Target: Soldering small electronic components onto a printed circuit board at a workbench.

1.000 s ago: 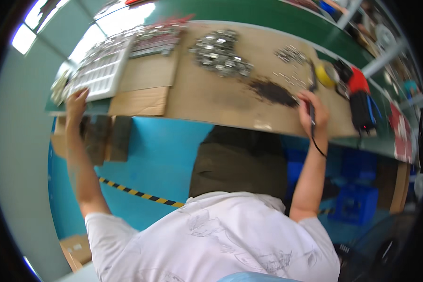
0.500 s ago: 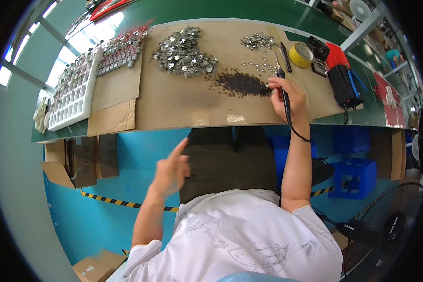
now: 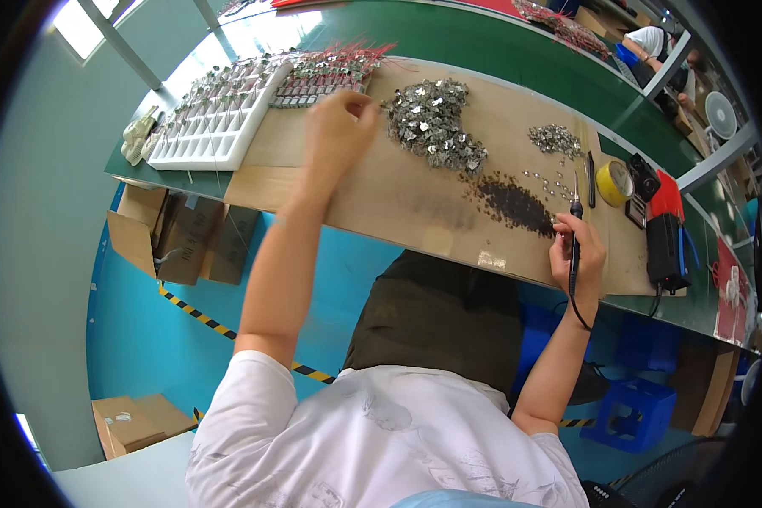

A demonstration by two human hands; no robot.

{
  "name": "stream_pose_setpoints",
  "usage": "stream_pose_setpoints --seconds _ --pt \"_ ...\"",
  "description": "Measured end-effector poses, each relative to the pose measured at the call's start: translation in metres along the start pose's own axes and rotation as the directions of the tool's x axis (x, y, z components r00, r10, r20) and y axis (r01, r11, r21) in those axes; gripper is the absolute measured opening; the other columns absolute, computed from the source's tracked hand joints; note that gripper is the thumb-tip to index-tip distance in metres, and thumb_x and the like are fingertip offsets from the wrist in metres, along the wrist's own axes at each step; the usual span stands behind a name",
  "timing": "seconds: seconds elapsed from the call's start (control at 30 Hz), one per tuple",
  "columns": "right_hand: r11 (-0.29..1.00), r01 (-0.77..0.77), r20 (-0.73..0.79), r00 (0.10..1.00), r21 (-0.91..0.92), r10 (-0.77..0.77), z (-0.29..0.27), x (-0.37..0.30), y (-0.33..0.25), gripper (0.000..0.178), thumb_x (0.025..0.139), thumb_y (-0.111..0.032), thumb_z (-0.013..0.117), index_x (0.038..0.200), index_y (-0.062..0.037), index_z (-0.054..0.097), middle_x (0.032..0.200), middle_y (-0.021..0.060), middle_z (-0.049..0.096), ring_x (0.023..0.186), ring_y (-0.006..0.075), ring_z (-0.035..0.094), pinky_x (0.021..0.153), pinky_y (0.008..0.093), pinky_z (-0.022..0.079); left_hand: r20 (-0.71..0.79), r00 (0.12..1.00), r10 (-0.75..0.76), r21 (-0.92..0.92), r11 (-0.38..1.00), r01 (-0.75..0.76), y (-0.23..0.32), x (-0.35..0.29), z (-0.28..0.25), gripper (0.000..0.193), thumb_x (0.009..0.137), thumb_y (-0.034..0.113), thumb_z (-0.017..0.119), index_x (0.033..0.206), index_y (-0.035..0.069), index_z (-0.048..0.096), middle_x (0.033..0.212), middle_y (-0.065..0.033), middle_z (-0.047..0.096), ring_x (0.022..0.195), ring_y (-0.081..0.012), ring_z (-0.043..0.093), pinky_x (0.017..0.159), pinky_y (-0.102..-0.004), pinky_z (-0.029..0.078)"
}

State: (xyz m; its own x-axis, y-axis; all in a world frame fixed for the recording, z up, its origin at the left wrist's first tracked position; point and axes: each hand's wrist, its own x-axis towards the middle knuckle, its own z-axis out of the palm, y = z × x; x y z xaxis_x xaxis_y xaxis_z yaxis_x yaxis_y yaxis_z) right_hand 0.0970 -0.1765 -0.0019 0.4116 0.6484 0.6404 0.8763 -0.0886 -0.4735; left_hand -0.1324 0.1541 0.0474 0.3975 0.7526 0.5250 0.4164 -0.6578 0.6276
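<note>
Right hand [image 3: 582,250], fingers clamped round a soldering iron [image 3: 577,208].
I can't tell whether the left hand [image 3: 340,129], fingers curled, holds anything; red-wired parts [image 3: 322,80] just beyond them look done, the white tray [image 3: 254,125] leftward seems part-filled, metal clips [image 3: 432,123] heaped rightward apparently await work.

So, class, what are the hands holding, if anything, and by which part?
The right hand holds a soldering iron by its black handle and may also pinch a tiny shiny piece. Whether the blurred left hand holds anything cannot be told.
</note>
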Motion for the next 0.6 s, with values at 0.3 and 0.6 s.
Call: stream_pose_setpoints --seconds 0.3,0.6 --pt "0.999 0.038 -0.093 0.995 0.0 -0.038 0.002 0.002 0.012 0.034 0.078 0.011 0.07 0.108 -0.0076 0.071 0.089 0.0111 0.072 0.079 0.0281 0.071 0.07 0.0359 0.058 0.344 0.919 -0.191 0.566 0.823 -0.041 -0.097 0.08 0.018 0.048 0.078 0.045 0.079 0.07 -0.002 0.075 0.074 -0.0263 0.07 0.074 -0.0376 0.073 0.072 -0.0482 0.057" --pt "0.998 -0.027 -0.125 0.992 0.054 0.034 0.002 0.0 0.016 0.039 0.076 0.012 0.069 0.11 -0.0079 0.07 0.087 0.0064 0.072 0.067 0.0152 0.067 0.061 0.0275 0.055 0.045 0.989 -0.142 0.424 0.899 0.11 -0.087 0.075 -0.014 0.051 0.076 0.046 0.078 0.098 0.001 0.08 0.087 -0.013 0.078 0.083 -0.0249 0.076 0.083 -0.0351 0.057"
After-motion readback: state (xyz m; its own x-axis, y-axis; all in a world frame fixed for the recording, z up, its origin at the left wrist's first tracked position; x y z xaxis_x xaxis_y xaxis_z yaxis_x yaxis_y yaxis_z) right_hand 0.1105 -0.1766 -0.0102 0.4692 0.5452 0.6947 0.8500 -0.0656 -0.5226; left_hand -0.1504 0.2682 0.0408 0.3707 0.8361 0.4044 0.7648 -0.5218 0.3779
